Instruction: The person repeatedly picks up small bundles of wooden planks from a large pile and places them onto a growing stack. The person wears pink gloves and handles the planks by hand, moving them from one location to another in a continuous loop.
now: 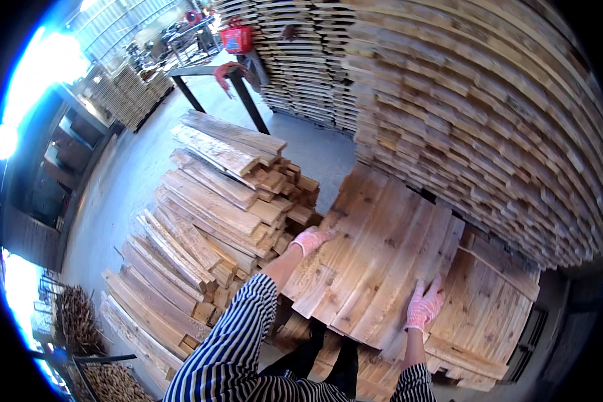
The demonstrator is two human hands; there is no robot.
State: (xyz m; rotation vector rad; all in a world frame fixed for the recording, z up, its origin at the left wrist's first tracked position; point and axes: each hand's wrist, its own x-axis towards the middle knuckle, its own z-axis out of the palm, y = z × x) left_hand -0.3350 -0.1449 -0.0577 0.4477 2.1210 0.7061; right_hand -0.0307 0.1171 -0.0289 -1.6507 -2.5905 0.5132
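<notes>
From my remote seat I am watching the boards [372, 251] lying side by side in a flat layer at about 4 o'clock from the middle of the view. I am judging that squaring or steadying this layer is the step in hand, since the left hand [311, 240], near 6 o'clock, is resting straightish fingers over its left edge; whether it is gripping underneath, I am not able to tell. The right hand [424, 309], between 4 and 5 o'clock, is spreading its gloved fingers wide on the wood near the opposite edge. Any next move would, I am thinking, be calling for even pressure from both sides, so that no loose board slides out. A plank pile [211, 194] is lying at 9 o'clock, and a tall wood stack [476, 127] is standing at 2. At 11 o'clock a red container [237, 37] is sitting beyond the metal stand [204, 70], its contents not showing.
</notes>
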